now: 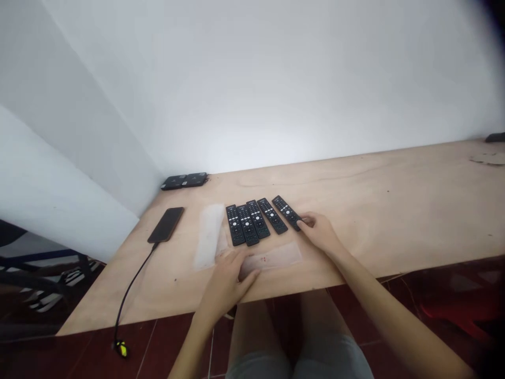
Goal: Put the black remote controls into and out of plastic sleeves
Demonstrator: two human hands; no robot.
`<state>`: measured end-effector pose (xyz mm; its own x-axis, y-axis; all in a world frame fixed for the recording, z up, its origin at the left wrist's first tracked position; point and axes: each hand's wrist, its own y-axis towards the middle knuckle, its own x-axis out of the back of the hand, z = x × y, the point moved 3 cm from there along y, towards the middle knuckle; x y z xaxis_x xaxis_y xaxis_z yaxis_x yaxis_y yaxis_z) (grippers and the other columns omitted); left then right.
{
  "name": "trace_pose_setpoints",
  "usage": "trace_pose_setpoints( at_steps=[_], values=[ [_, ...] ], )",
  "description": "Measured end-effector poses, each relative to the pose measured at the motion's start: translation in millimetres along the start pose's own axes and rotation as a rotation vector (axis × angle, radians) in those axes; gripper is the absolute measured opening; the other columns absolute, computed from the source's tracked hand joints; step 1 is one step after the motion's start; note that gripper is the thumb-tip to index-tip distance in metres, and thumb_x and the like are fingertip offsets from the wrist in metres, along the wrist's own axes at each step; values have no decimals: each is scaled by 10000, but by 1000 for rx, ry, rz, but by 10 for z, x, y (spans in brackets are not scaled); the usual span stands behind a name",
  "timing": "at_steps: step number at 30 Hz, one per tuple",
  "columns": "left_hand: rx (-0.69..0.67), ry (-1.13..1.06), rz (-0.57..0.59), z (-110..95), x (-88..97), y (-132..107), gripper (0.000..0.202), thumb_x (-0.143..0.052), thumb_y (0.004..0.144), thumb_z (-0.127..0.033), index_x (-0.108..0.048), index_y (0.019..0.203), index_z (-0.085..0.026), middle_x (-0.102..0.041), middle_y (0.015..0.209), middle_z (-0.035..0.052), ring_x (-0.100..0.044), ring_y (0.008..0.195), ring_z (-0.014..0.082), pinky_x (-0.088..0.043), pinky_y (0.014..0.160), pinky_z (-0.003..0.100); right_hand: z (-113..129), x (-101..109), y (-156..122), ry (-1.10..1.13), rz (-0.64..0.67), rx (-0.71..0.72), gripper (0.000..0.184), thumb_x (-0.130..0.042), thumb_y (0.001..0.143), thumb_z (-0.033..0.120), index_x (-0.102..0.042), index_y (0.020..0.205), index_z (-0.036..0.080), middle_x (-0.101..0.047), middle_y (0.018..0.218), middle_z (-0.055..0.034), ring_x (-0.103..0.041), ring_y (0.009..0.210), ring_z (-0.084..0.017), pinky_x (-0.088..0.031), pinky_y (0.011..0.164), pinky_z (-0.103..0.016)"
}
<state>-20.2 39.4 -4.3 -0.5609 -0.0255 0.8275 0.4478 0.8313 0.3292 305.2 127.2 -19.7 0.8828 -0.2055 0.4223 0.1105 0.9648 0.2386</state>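
Several black remote controls (pixel 258 218) lie side by side on the wooden table, slanting from upper left to lower right. The rightmost remote control (pixel 287 212) is set a little apart, and my right hand (pixel 319 229) pinches its lower end between thumb and fingers. My left hand (pixel 228 279) rests near the table's front edge with fingers spread, holding nothing. Its fingertips are just below the remotes, over a translucent plastic sleeve (pixel 276 256). A second whitish sleeve (pixel 210 231) lies left of the row.
A phone (pixel 166 225) lies to the left, with a black cable (pixel 132 284) hanging over the table edge. Two flat black boxes (pixel 184 180) sit in the back corner against the wall. A dark object (pixel 495 138) is at the far right of the table (pixel 394 210).
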Motion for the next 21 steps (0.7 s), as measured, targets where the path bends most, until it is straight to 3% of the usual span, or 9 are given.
trace_pose_setpoints(
  at_steps=[2,6,8,10,12,16,21],
  values=[
    [-2,-3,11,-1,0,0,427,-716,1044,-346,-608,1450,-272,-708,1434,119,-661,1343,358,-529,1149,586,89,-73,16,-57,20,38,213,-712,901,300,-845,1043,214,-850,965,-94,-777,886,-304,-599,903,-452],
    [-5,-22,14,-5,3,-3,414,-712,1047,-359,-619,1442,-276,-698,1459,114,-643,1377,354,-518,1168,577,335,-141,-196,-142,-12,142,249,-642,1006,359,-800,1125,207,-787,1072,-132,-690,1094,-351,-511,1070,-533],
    [-14,-37,11,-13,7,-5,423,-717,1044,-360,-624,1449,-278,-695,1470,113,-637,1389,352,-508,1181,570,446,-198,-389,-159,63,228,219,-646,1036,379,-786,1127,238,-767,1112,-113,-668,1130,-336,-515,1071,-501],
    [-18,-57,12,-16,14,-5,446,-729,1037,-366,-625,1462,-278,-688,1486,113,-630,1399,350,-502,1189,560,505,-259,-578,-225,165,343,239,-650,1049,342,-758,1244,254,-740,1225,-115,-640,1189,-335,-516,1082,-499],
    [-2,-88,17,-2,20,-1,410,-694,1062,-367,-636,1459,-281,-694,1481,109,-640,1384,336,-509,1179,543,477,-285,-710,-319,218,396,319,-653,1049,303,-716,1359,262,-704,1325,-127,-611,1237,-351,-504,1109,-536],
    [75,-183,-7,91,27,18,272,-534,1140,-339,-736,1307,-266,-772,1312,91,-708,1236,292,-551,1097,492,274,-181,-785,-432,226,372,379,-656,1059,322,-674,1434,267,-658,1418,-139,-573,1292,-376,-483,1145,-591],
    [161,-285,-83,218,24,11,221,-606,1099,-356,-791,1132,-240,-805,1138,73,-749,1052,259,-596,937,400,64,114,-760,-395,223,315,203,-681,1041,320,-730,1227,257,-677,1374,-121,-577,1277,-358,-482,1144,-579]
  ],
)
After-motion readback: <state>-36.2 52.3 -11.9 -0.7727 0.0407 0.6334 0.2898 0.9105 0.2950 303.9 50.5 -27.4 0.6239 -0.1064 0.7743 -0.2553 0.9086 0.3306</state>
